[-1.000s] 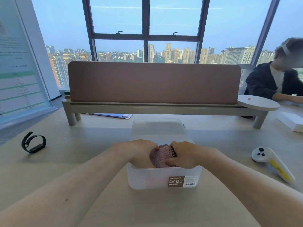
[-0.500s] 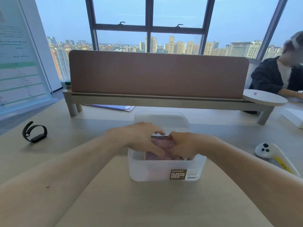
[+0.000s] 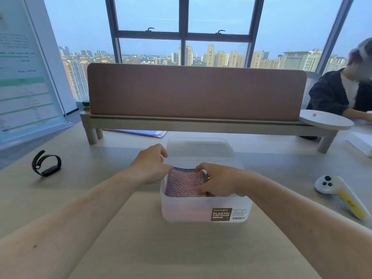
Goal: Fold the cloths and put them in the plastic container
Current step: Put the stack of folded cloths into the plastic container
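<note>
A translucent plastic container [image 3: 201,210] with a brown label stands on the desk in front of me. Inside it lies a folded pink mesh cloth [image 3: 185,184] with a dark edge. My right hand [image 3: 219,182] rests on the cloth's right side, its fingers curled over the far edge and the thumb at the near edge. My left hand [image 3: 151,166] hovers at the container's left rim with loosely curled fingers. Its thumb tip just meets the cloth's far left corner. What lies under the top cloth is hidden.
The container's clear lid [image 3: 199,148] lies just behind it. A black wristband [image 3: 47,164] sits at the left, a white controller [image 3: 340,194] at the right. A brown desk divider [image 3: 195,91] runs across the back. A person [image 3: 342,93] sits at the far right.
My left hand has lifted off the cloth and drawn back to the container's left rim. My right hand stays on the cloth's right side, and more of the cloth shows.
</note>
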Tool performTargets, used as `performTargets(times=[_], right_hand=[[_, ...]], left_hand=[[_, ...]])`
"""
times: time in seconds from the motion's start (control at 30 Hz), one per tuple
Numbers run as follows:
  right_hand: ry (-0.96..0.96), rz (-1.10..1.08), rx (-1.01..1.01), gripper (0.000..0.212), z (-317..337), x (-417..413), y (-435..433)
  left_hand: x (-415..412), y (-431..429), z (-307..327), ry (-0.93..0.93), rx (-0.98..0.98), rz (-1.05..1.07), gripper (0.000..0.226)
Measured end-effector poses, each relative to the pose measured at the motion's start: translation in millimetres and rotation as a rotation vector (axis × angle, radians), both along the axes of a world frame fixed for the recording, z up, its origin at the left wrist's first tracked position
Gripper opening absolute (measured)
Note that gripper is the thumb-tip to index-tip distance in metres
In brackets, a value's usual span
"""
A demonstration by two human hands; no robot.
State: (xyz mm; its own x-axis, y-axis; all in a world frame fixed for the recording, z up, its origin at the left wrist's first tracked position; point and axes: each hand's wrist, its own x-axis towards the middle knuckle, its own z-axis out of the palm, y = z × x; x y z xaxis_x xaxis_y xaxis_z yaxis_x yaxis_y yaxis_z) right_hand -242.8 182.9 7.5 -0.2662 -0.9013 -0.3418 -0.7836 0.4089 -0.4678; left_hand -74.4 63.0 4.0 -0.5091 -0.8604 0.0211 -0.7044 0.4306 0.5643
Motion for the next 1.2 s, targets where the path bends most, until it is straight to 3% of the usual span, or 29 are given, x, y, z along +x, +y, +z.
performTargets(times=[0.1,0.17,0.23,0.3,0.4,0.63,0.83,1.07,1.2], right_hand=[[-0.072,-0.051,-0.072,0.050,17.7,-12.1,5.8],[0.070,-0.143,-0.259,0.035,30.4,-29.8,5.2],[0.142,-0.328,-0.394,0.038,33.5,-53.2,3.1],[-0.066,-0.477,-0.342,0.047,26.7,-68.5,1.3],[-0.512,-0.616,-0.350,0.045,12.4,-74.5,-6.5],[-0.701,-0.666,-0.530,0.025,17.4,-73.0,-6.8],[-0.728,-0.632,-0.602,0.052,28.7,-74.8,8.3],[-0.662,-0.531,-0.693,0.049,30.5,-56.7,49.2],[-0.686,-0.455,-0.708,0.041,18.7,-35.8,84.1]], left_hand=[[-2.6,-9.9,0.0,0.141,0.102,0.081,0.028],[-6.6,-18.3,-0.8,0.277,0.258,0.128,0.024],[-12.5,-24.8,-3.2,0.473,0.513,0.181,0.039],[-20.0,-31.9,-6.2,0.636,0.730,0.205,0.053],[-29.1,-38.2,-5.3,0.813,0.865,0.197,0.059],[-26.5,-39.1,-1.4,0.907,0.808,0.166,0.066],[-8.2,-25.8,10.9,0.972,0.678,0.069,0.059],[24.7,9.8,20.8,0.877,0.589,-0.043,0.069],[44.8,38.5,12.1,0.849,0.556,-0.105,0.059]])
